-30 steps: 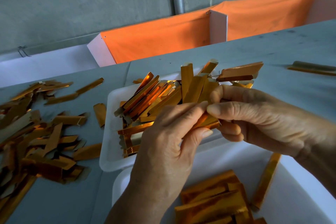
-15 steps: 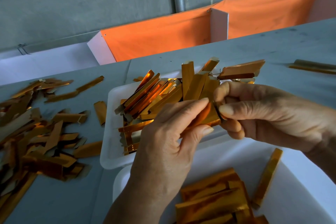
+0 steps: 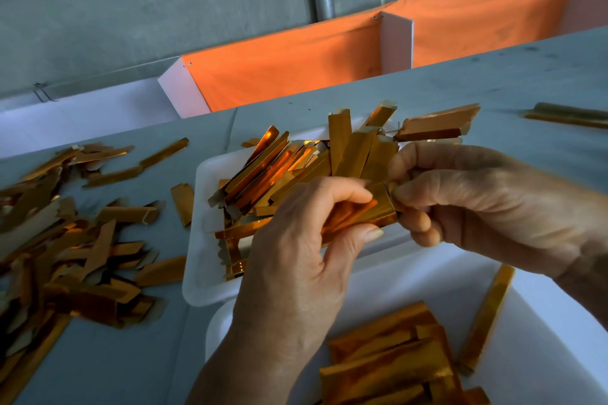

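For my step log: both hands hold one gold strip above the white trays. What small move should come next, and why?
Probably the right hand should fold the end of the gold strip inward and press it flat. Its fingertips pinch that end, while the left hand grips the strip's body between thumb and fingers, bracing it.

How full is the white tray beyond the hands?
Heaped full: gold foil strips pile above the rim of the white tray, several jutting past its far edge.
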The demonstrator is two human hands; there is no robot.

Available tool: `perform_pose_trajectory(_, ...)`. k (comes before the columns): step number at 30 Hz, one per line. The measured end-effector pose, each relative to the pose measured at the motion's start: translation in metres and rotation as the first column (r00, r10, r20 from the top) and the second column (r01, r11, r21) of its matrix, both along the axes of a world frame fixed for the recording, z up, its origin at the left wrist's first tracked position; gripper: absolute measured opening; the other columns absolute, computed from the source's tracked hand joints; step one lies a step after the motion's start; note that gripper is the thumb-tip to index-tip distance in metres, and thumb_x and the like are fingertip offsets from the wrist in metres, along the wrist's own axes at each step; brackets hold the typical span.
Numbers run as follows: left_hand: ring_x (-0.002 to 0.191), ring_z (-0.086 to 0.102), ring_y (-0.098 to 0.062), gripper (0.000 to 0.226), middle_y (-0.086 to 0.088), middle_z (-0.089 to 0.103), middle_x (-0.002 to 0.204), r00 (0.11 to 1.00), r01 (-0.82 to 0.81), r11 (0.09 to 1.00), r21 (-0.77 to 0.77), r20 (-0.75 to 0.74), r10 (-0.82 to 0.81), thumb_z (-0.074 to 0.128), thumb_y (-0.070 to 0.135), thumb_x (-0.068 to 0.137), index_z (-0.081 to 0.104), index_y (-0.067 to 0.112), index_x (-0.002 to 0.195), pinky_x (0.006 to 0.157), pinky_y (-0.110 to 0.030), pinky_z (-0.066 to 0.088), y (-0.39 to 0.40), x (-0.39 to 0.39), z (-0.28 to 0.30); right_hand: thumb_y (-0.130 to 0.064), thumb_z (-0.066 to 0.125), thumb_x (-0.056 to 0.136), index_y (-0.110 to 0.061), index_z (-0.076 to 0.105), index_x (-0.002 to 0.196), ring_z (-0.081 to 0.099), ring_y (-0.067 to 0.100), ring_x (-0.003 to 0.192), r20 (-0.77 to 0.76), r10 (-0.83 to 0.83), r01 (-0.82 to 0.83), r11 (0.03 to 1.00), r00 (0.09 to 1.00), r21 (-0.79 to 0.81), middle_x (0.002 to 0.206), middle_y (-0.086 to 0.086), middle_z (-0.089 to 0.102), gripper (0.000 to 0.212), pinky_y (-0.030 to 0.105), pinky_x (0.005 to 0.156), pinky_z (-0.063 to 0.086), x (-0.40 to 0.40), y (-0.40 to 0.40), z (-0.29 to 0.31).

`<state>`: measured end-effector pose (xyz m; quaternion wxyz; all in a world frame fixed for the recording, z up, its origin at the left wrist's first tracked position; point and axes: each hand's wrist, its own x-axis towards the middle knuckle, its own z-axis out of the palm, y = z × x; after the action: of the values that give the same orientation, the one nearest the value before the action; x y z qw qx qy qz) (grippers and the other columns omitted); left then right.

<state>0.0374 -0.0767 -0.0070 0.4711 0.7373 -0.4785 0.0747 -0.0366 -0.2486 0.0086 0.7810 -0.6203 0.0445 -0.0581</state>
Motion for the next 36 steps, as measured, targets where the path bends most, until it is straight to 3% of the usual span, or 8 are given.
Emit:
perform_pose_trajectory(3,0.099,0.063,-0.007,0.022,0.009,0.067,0.106,0.994,-0.034,0.999,0.024,0.104,0.032,0.066,0.029,0.082,0.061,0.025,0.103,0.079,-0.02,0.052,0.0,0.0,0.001,0.001,0.074,0.065,-0.008,0.065,0.074,0.053,0.015,0.048,-0.008,-0.027,0.027,0.999,1.0,-0.034,0.056,0.01,0.055,0.016,0.019,0.044,0.046,0.0,0.002,0.0)
perform_pose_trajectory(7,0.096,0.064,-0.012,0.025,0.007,0.068,0.102,0.974,-0.063,0.997,0.039,0.219,0.053,0.06,0.026,0.082,0.066,0.016,0.104,0.077,-0.027,0.051,-0.001,0.0,0.001,-0.002,0.076,0.067,-0.009,0.066,0.073,0.056,0.015,0.051,-0.011,-0.002,0.001,0.997,1.0,-0.076,0.059,0.009,0.058,0.013,0.019,0.046,0.047,0.0,0.002,0.0)
perform_pose_trajectory(10,0.099,0.064,-0.011,0.024,0.008,0.068,0.106,0.979,-0.051,0.998,0.026,0.198,0.045,0.067,0.026,0.082,0.068,0.016,0.104,0.079,-0.026,0.052,0.0,0.001,0.001,-0.008,0.067,0.068,-0.011,0.07,0.074,0.058,0.016,0.052,-0.003,0.046,-0.047,0.996,0.999,-0.079,0.062,0.012,0.06,0.007,0.02,0.048,0.049,-0.001,-0.003,0.001)
perform_pose_trajectory(15,0.105,0.062,-0.006,0.025,0.007,0.067,0.111,0.996,0.004,1.0,-0.004,0.089,-0.003,0.07,0.018,0.08,0.068,0.018,0.105,0.084,-0.014,0.051,0.001,0.004,-0.002,-0.016,0.068,0.067,-0.007,0.067,0.078,0.05,0.013,0.046,0.009,0.074,-0.074,0.997,0.997,-0.038,0.065,0.012,0.054,0.014,0.019,0.043,0.043,0.0,-0.008,-0.002)
perform_pose_trajectory(21,0.104,0.061,-0.001,0.023,0.008,0.067,0.109,0.998,0.038,0.999,-0.024,0.056,-0.037,0.069,0.022,0.082,0.068,0.018,0.105,0.082,-0.009,0.048,0.002,0.002,0.0,-0.01,0.066,0.066,-0.013,0.068,0.076,0.042,0.009,0.04,0.016,0.091,-0.092,0.989,0.996,0.119,0.059,0.004,0.048,0.01,0.018,0.038,0.037,0.004,-0.004,-0.006)
perform_pose_trajectory(24,0.103,0.061,-0.002,0.024,0.007,0.067,0.108,0.996,0.066,0.998,-0.014,0.065,-0.065,0.068,0.025,0.083,0.068,0.017,0.105,0.08,-0.013,0.052,0.001,0.001,-0.001,-0.005,0.065,0.066,-0.011,0.068,0.075,0.042,0.009,0.039,-0.015,0.093,-0.09,0.99,0.996,0.104,0.058,0.005,0.047,0.011,0.018,0.038,0.036,0.004,-0.006,-0.007)
perform_pose_trajectory(29,0.101,0.061,0.003,0.024,0.009,0.067,0.107,0.999,0.028,0.999,-0.025,0.027,-0.027,0.068,0.02,0.081,0.068,0.021,0.105,0.079,-0.004,0.045,0.001,0.002,-0.001,-0.009,0.068,0.065,-0.014,0.069,0.078,0.048,0.009,0.044,-0.007,0.112,-0.11,0.986,0.994,0.125,0.061,0.003,0.053,0.013,0.019,0.042,0.042,0.005,-0.006,-0.009)
perform_pose_trajectory(36,0.1,0.064,-0.011,0.022,0.005,0.068,0.107,0.979,0.0,1.0,-0.021,0.202,0.004,0.071,0.018,0.082,0.069,0.012,0.102,0.08,-0.022,0.054,0.0,0.001,0.0,-0.006,0.061,0.07,-0.013,0.068,0.075,0.05,0.011,0.043,0.058,0.094,-0.094,0.996,0.994,-0.003,0.056,0.004,0.054,0.011,0.018,0.043,0.043,0.005,-0.005,-0.006)
